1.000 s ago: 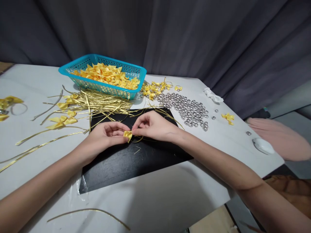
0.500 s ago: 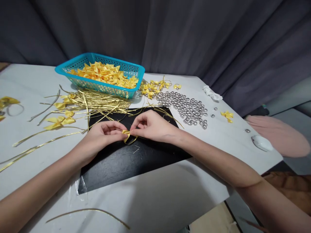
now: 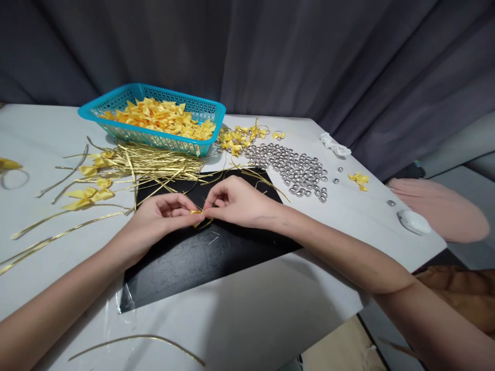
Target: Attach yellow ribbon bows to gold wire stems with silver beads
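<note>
Over a black mat (image 3: 170,278), my left hand (image 3: 164,216) and my right hand (image 3: 232,203) meet fingertip to fingertip. Both are closed in a pinch on a small yellow ribbon bow (image 3: 196,212), mostly covered by the fingers. A thin gold cord (image 3: 209,222) curves out just below the bow. Beyond my left hand lies a pile of cut gold cords (image 3: 154,164), with several yellow bows (image 3: 88,196) to its left. Small silver bell-like beads (image 3: 297,170) are spread beyond my right hand.
A turquoise basket (image 3: 150,131) of yellow bows stands at the back. Finished-looking bows (image 3: 235,138) lie beside it. On the right are a crumpled white piece (image 3: 334,145), a yellow bow (image 3: 359,180) and a white computer mouse (image 3: 413,221). One gold cord (image 3: 139,337) lies near the front edge.
The view has shifted slightly, so most things sit a little further left. My fingertips have drawn closer together, and less of the bow shows between them.
</note>
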A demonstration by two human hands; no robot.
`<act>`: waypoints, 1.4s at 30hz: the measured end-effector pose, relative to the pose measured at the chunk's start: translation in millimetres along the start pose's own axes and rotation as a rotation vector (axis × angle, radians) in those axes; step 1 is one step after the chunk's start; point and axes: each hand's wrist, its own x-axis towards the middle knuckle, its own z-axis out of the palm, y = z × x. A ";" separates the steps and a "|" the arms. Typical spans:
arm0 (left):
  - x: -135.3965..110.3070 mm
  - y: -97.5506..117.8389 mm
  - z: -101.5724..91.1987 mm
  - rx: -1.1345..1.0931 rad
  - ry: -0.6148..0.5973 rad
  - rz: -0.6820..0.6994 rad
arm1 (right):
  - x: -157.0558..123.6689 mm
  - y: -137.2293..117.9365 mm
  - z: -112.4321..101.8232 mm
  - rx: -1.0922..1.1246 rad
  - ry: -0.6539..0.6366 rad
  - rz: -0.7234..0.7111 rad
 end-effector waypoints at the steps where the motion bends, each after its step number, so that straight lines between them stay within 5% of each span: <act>1: 0.2 -0.1 0.2 0.009 0.002 0.010 | -0.2 0.1 -0.1 -0.004 -0.005 -0.003; 16: 0.9 -1.3 -1.1 0.012 -0.020 0.057 | 0.7 -3.4 -6.3 -0.113 0.044 -0.073; 21: 1.1 -1.1 -2.4 0.019 -0.026 0.041 | 3.5 -0.3 -10.0 0.052 -0.151 -0.030; 29: -1.7 1.4 -1.4 0.015 -0.019 0.004 | 5.1 -1.5 -6.5 0.164 -0.175 0.045; 35: -1.6 2.8 -1.8 -0.194 0.009 -0.005 | 5.3 -2.0 -8.4 0.257 -0.155 0.091; 42: -6.3 3.2 -0.9 0.149 -0.082 0.093 | 4.5 -3.9 -10.9 0.240 -0.196 0.145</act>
